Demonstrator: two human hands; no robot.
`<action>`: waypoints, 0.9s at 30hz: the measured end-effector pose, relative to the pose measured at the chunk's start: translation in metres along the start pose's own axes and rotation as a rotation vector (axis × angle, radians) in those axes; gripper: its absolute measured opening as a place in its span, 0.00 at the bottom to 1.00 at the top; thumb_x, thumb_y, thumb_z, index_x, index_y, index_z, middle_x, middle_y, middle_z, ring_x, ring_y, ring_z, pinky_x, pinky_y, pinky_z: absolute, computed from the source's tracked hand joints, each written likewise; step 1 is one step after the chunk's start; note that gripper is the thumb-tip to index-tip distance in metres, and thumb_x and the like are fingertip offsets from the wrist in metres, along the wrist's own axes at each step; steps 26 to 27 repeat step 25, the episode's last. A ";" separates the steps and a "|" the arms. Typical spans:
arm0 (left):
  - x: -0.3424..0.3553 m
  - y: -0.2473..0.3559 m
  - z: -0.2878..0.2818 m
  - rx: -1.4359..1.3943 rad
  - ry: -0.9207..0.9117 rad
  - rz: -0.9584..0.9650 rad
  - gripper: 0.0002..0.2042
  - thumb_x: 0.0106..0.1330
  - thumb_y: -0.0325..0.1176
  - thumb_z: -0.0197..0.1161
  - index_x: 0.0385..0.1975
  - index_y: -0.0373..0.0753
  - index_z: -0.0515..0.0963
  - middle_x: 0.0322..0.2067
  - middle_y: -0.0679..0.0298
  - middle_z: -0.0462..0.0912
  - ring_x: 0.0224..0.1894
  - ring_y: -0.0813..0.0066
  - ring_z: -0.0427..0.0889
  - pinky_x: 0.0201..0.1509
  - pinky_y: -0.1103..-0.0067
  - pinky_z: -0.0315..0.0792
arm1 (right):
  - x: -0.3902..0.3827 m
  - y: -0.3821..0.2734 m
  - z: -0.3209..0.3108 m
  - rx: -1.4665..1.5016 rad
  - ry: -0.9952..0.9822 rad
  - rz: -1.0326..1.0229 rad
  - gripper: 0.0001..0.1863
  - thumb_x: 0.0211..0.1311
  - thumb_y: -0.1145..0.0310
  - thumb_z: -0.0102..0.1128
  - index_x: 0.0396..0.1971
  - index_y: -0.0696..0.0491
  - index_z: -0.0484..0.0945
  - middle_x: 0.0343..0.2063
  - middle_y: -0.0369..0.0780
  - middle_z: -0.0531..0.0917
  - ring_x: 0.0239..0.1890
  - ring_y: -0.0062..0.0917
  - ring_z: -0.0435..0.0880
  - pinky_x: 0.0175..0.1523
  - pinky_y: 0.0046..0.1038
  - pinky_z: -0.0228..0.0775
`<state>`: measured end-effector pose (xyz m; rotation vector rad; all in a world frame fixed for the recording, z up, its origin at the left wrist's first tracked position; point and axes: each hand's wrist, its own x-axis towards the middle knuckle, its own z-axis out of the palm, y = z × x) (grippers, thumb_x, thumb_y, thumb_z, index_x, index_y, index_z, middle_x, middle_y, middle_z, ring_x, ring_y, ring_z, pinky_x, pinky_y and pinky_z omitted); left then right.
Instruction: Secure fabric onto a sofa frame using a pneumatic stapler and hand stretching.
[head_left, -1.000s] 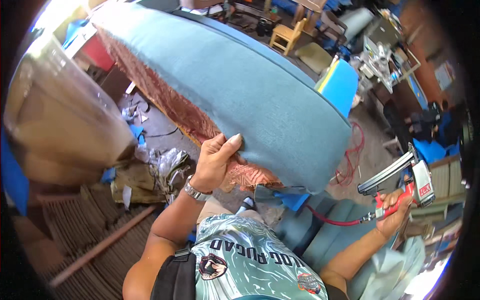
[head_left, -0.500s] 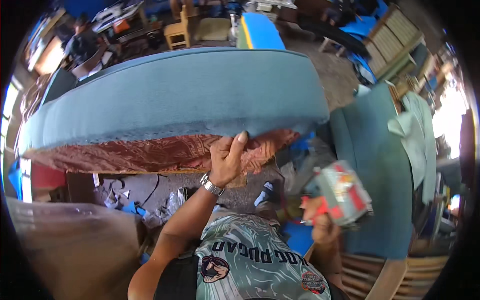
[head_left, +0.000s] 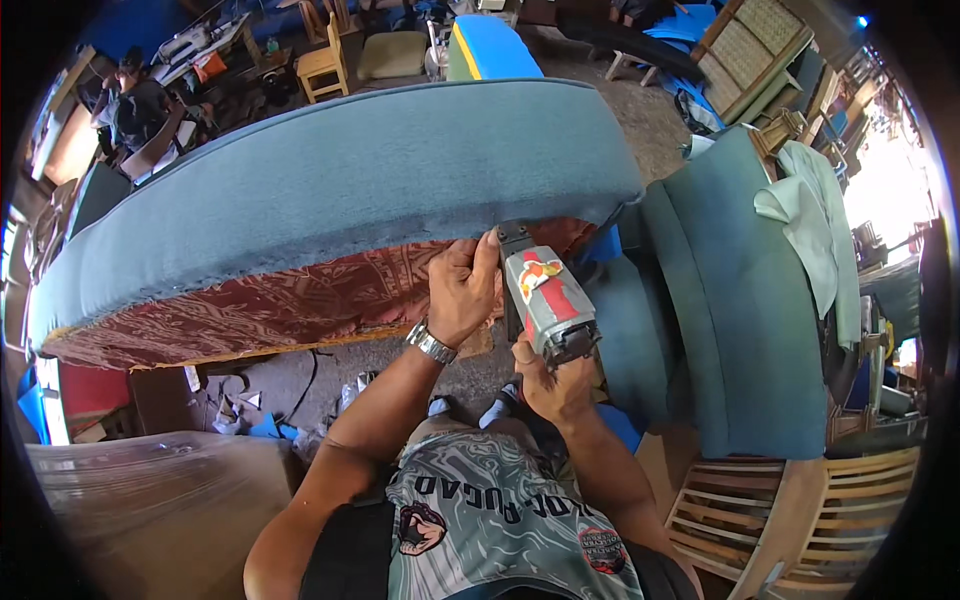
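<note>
A long curved upholstered sofa piece (head_left: 350, 180) in blue-green fabric stretches across the view, and worn red patterned fabric (head_left: 270, 310) shows on its underside. My left hand (head_left: 460, 300), with a metal watch at the wrist, pinches the blue fabric's lower edge, thumb on top. In my right hand (head_left: 556, 388) is a grey and red staple gun (head_left: 550, 295), gripped by its handle, which is mostly hidden beneath the tool's body. The staple gun's black nose meets the fabric edge just right of my left thumb; whether it presses there I cannot tell.
Another blue upholstered piece (head_left: 745, 300) stands to the right, pale cloth (head_left: 808, 225) draped over it. Wooden slats (head_left: 725, 515) lie at lower right, a plastic-wrapped piece (head_left: 160, 500) at lower left. Scraps litter the floor. Another person (head_left: 140, 110) sits at far left.
My right hand has brought the staple gun left and up from beside the other blue piece to the fabric edge. My left hand keeps its pinch; the view has shifted slightly.
</note>
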<state>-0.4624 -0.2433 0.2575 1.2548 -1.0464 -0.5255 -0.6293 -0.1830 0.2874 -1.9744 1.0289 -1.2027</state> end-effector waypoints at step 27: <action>0.140 0.141 -0.114 0.690 -0.360 0.477 0.15 0.75 0.41 0.62 0.53 0.39 0.84 0.31 0.60 0.90 0.26 0.68 0.85 0.36 0.73 0.79 | 0.012 -0.001 0.013 -0.066 0.067 -0.030 0.15 0.66 0.64 0.69 0.44 0.59 0.82 0.40 0.49 0.86 0.40 0.47 0.86 0.45 0.44 0.76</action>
